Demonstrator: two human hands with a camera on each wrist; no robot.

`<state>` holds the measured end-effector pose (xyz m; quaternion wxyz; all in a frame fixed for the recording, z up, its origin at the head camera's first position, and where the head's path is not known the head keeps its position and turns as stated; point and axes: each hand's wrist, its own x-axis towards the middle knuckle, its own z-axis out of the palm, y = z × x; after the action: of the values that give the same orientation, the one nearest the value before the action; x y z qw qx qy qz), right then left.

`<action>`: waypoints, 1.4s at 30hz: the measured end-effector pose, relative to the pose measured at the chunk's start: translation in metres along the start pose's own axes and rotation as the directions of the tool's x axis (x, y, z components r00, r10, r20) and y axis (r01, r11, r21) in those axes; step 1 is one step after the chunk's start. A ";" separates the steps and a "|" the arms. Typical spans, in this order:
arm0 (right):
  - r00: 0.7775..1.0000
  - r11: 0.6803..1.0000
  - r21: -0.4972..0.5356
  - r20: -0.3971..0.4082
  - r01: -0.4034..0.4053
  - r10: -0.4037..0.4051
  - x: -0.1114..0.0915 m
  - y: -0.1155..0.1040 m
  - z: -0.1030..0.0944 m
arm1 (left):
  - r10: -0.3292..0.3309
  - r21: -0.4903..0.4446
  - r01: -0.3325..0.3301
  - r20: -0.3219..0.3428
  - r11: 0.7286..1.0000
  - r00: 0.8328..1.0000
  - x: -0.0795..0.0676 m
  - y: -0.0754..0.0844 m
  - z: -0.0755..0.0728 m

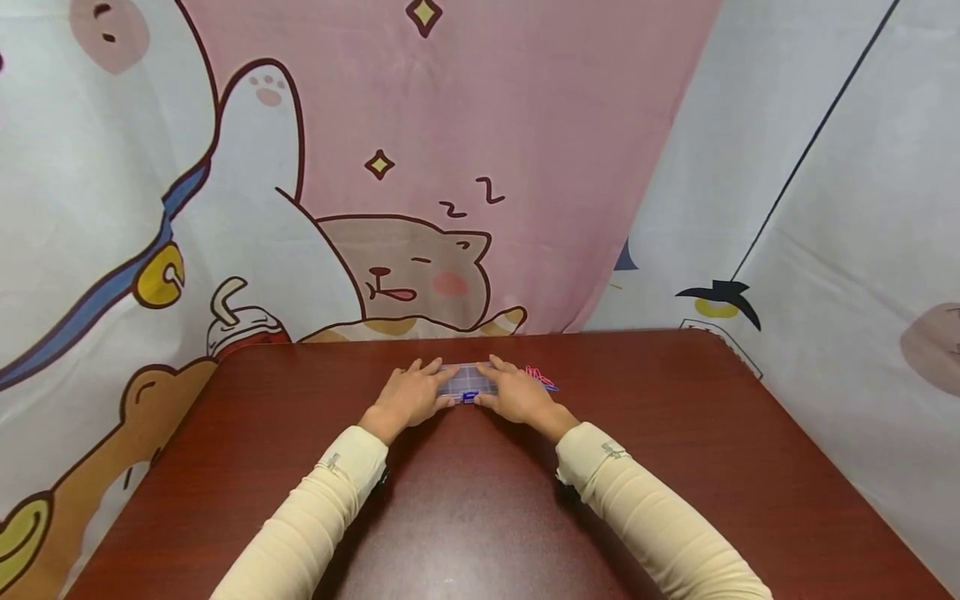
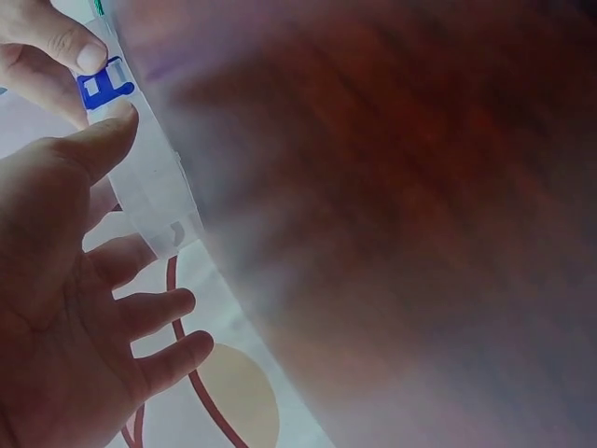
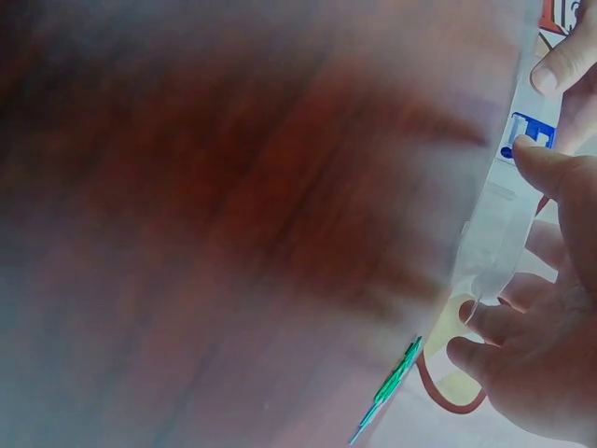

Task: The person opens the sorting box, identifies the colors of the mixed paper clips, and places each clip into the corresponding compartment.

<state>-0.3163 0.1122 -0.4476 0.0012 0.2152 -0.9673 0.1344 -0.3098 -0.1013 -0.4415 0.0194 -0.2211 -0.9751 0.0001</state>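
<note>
A flat clear plastic box (image 1: 467,382) with inner dividers lies on the table, its blue latch (image 1: 470,397) facing me. My left hand (image 1: 411,395) holds the left end, thumb at the front side and index finger over the lid. At the other end, my right hand (image 1: 517,395) grips it the same way. Both wrist views show the thumbs against the front wall on either side of the latch (image 2: 105,86), the right thumb touching it in the right wrist view. Whether the box holds anything cannot be made out.
Small pink and blue paper clips (image 1: 538,377) lie just right of the box, partly behind my right hand. Green ones (image 3: 392,383) show in the right wrist view. The dark red table (image 1: 465,500) ends at a cartoon-printed cloth (image 1: 585,167) behind.
</note>
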 end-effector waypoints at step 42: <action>0.998 0.973 0.230 0.057 0.001 -0.015 -0.003 0.003 -0.006 | 0.032 -0.050 -0.025 0.132 0.998 0.991 -0.003 0.004 -0.019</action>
<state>-0.3153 0.1180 -0.4426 -0.0514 0.2217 -0.9440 0.2389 -0.3046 -0.0992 -0.4227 -0.0508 -0.2348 -0.9707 -0.0087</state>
